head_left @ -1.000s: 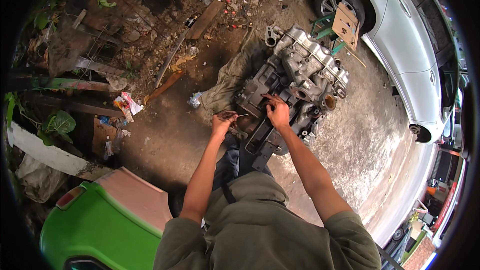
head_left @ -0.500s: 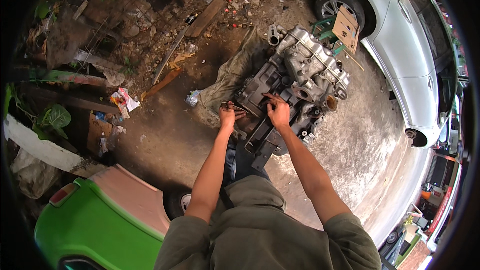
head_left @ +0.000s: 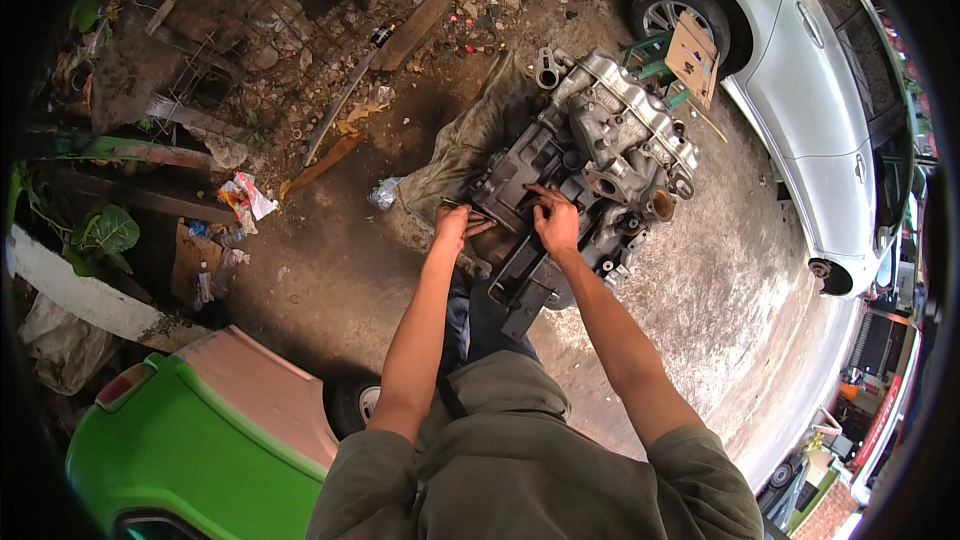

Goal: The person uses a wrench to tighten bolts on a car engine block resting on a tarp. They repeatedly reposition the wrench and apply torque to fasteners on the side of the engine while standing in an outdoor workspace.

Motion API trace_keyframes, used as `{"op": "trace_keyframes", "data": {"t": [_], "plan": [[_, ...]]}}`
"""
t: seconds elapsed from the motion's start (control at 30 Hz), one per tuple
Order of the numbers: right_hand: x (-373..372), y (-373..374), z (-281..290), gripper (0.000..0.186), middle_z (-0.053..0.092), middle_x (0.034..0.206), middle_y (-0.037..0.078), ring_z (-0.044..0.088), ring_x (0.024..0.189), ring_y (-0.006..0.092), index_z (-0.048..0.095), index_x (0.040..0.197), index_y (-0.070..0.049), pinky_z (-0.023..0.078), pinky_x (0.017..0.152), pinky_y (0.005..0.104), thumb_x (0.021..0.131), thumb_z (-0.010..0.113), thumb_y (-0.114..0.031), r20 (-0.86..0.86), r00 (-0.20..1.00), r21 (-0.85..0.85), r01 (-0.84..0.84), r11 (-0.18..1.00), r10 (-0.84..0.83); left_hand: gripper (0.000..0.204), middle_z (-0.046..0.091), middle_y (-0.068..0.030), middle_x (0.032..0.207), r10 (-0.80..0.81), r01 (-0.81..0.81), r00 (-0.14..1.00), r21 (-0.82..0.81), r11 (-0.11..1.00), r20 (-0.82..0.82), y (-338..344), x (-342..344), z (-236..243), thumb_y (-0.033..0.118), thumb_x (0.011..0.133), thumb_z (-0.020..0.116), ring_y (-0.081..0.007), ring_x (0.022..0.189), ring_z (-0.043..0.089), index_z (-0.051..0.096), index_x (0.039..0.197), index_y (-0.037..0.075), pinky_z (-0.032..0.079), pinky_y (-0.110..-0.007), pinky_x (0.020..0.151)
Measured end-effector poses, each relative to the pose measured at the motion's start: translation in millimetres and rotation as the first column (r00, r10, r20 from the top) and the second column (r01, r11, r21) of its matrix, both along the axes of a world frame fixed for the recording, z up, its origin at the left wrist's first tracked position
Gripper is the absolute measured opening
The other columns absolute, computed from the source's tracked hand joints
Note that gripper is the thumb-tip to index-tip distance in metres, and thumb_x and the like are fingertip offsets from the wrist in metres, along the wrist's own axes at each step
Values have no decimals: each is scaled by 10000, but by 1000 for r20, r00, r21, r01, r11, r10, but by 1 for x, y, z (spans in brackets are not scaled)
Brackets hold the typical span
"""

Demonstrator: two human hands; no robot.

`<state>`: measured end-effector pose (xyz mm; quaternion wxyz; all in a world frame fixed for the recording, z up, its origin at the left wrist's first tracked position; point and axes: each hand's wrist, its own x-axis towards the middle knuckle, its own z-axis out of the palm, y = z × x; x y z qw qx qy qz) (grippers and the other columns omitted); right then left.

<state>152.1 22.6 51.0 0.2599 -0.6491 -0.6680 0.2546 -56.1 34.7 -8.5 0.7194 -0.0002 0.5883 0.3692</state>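
Note:
A dismantled engine (head_left: 515, 180) of dark and silver metal stands in front of me, its cast manifold (head_left: 610, 130) toward the back right. My left hand (head_left: 455, 227) is at the engine's left side, closed on a thin metal tool (head_left: 475, 215) that is partly hidden by the fingers. My right hand (head_left: 555, 220) rests on the dark part of the engine, fingers bent but apart, with nothing visible held. A crumpled grey-green tarp (head_left: 450, 145) lies along the engine's left.
A silver car (head_left: 820, 120) stands at the right, a green stand with cardboard (head_left: 690, 50) beside its wheel. A green and pink car body (head_left: 190, 430) is at lower left. Planks (head_left: 410, 35), litter and plants (head_left: 110, 235) lie along the left, with a white curb (head_left: 80, 290).
My left hand has moved up and to the right, closer against the engine's left side, since a second ago. My right hand stays in about the same place.

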Motion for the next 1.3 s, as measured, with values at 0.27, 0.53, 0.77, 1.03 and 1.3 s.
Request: {"op": "trace_keyframes", "data": {"t": [0.27,0.53,0.77,1.03,1.3], "plan": [[1,0,-1,134,710,1224,-4,620,1207,314,739,885,-21,459,1106,374,807,630,-12,-11,1000,17,-11,1000,11,109,669,-256,953,120,-114,989,69,991,-83,-13,10,21,-1,987,531,-381,828,738,512,984,-108,682,-408,700],[4,0,-4,122,693,1270,5,569,1280,361,719,901,10,464,1071,387,814,636,-11,-23,1000,-27,-20,999,20,157,705,-130,1014,56,140,944,549,824,-325,-102,37,30,144,1010,624,-215,991,708,523,1029,25,567,-340,913],[4,1,-2,135,688,1283,3,550,1302,369,725,914,-10,450,1081,388,820,630,5,-26,999,-49,-28,998,27,269,713,-156,982,-54,564,728,553,613,-683,-99,44,21,212,1022,596,-258,899,720,566,1191,4,547,-354,782],[5,1,-3,129,685,1287,-1,554,1294,371,721,906,-11,450,1081,385,819,627,3,-32,998,-38,-49,998,48,282,647,-216,1129,-45,819,499,454,352,-865,-92,21,18,21,881,636,-416,1044,636,627,1162,-8,525,-440,863],[5,1,-2,87,683,1288,4,571,1272,374,685,870,36,465,1060,384,814,631,-4,-12,999,-27,-46,999,45,288,600,-251,1143,-35,786,532,478,392,-846,-95,19,11,-27,889,589,-470,1040,590,634,1169,23,495,-504,908]]}}
